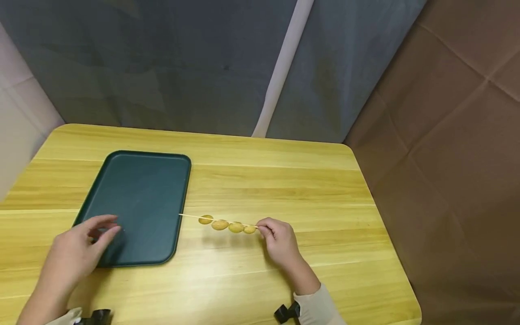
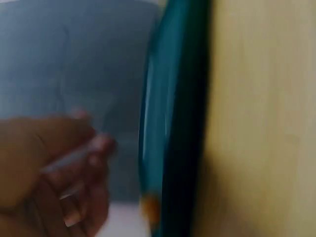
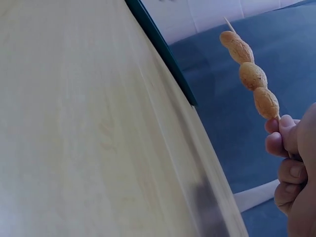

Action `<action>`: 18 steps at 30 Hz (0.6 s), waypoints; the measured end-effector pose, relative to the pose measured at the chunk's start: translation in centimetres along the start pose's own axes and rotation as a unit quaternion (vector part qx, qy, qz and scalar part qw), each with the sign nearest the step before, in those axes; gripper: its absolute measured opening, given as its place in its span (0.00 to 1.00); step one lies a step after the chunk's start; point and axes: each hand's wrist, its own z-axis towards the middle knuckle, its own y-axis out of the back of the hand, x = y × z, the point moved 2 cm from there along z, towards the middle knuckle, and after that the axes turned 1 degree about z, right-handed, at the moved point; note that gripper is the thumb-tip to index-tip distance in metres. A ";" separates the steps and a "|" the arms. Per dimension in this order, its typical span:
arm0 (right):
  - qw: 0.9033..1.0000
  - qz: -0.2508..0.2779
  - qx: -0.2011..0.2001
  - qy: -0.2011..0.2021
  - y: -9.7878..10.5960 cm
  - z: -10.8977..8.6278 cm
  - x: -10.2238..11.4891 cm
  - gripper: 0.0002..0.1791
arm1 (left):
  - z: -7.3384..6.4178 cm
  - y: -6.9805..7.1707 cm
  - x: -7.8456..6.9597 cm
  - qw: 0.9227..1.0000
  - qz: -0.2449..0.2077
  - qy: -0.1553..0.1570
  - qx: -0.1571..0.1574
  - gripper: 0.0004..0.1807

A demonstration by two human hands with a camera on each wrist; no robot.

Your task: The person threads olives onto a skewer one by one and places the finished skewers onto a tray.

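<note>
A thin wooden skewer with several golden-brown, rough-skinned oval balls (image 1: 220,225) on it is held off the table by my right hand (image 1: 280,240). Thumb and fingers pinch one end of the stick; in the right wrist view the other fingers (image 3: 292,171) are curled below. The skewer's bare tip points left, overlapping the right rim of a dark green tray (image 1: 142,203). Over the tray's near left corner is my left hand (image 1: 77,248), fingers loosely bent with a gap before the thumb and nothing held. Blur softens that hand (image 2: 74,173) in the left wrist view.
The tray lies flat on the left part of a light wooden table (image 1: 304,194). Behind the table hangs a grey-blue cloth (image 1: 183,67) with a pale strip (image 1: 284,58); a brown cloth (image 1: 459,158) runs along the right side.
</note>
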 end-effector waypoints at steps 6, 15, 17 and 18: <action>1.000 0.002 -0.007 -0.006 0.2 0.1 -0.4 0.05 | 0.0 1.2 4.5 0.982 0.165 0.067 0.068 0.20; 1.000 0.007 -0.006 -0.017 0.0 0.1 -0.8 0.05 | 0.4 0.8 6.1 0.982 0.186 -0.003 0.028 0.14; 1.000 0.012 -0.006 -0.021 0.0 0.0 -0.9 0.05 | 0.6 0.9 6.0 0.984 0.174 0.000 0.026 0.15; 1.000 0.013 -0.006 -0.022 0.0 0.0 -1.0 0.05 | 0.7 0.9 5.8 0.986 0.163 0.003 0.026 0.16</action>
